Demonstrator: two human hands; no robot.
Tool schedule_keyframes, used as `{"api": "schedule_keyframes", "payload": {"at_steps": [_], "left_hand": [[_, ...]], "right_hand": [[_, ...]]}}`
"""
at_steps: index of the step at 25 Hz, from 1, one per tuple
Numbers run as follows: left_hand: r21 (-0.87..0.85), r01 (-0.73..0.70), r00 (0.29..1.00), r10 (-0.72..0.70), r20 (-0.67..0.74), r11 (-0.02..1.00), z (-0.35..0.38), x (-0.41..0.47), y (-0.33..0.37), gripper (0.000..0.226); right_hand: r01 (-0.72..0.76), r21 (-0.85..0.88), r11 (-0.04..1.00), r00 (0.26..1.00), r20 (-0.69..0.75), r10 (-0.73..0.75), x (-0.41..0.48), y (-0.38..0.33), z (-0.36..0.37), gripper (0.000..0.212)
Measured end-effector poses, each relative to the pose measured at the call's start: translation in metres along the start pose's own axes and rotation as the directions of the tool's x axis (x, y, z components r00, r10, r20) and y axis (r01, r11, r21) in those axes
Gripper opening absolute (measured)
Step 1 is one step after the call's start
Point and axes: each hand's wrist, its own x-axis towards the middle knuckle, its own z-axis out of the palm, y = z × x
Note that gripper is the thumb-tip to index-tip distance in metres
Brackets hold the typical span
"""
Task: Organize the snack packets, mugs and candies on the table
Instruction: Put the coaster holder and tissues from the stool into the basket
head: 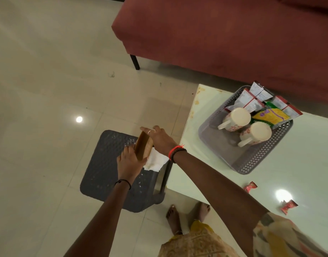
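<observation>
A grey perforated basket (224,154) stands on the white table (298,182). In it are two white mugs with red patterns (237,117) (256,135) and several snack packets, a yellow one (270,115) and white-and-red ones (252,101). Two red candies (250,186) (289,206) lie loose on the table near its front. Off the table's left end, my left hand (129,162) and my right hand (160,140) both hold a brown wooden napkin holder (142,146) over a stool. White tissue (155,162) hangs under my right wrist.
A dark grey plastic stool (104,169) stands on the tiled floor beside the table's left end. A red sofa (215,34) runs behind the table. My bare feet (187,217) are at the table's front corner.
</observation>
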Motion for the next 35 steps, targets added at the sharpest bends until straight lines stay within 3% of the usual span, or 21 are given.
{"api": "schedule_keyframes", "payload": {"at_steps": [7,15,22,27,35], "left_hand": [[-0.062,0.009,1.000,-0.010,-0.016,0.998,0.001,0.001,-0.018,0.059],[-0.187,0.008,1.000,-0.010,-0.012,0.982,-0.014,0.008,-0.026,0.056],[-0.181,-0.049,0.999,0.046,-0.020,0.982,-0.028,0.011,-0.029,0.056],[-0.175,-0.133,0.991,0.134,-0.007,0.976,-0.040,0.017,-0.014,0.056],[-0.134,-0.360,0.929,0.368,0.041,0.923,-0.050,0.028,0.054,0.051]], "right_hand": [[-0.009,-0.008,1.000,1.000,0.021,0.010,0.013,-0.007,0.016,0.071],[-0.013,-0.011,1.000,1.000,0.011,0.013,0.016,-0.019,0.017,0.074],[-0.035,-0.060,0.998,0.999,-0.038,0.033,0.010,-0.020,-0.003,0.077],[-0.075,-0.067,0.995,0.993,-0.095,0.069,-0.003,-0.005,-0.025,0.077],[-0.160,-0.022,0.987,0.970,-0.189,0.153,-0.046,0.045,-0.071,0.047]]}}
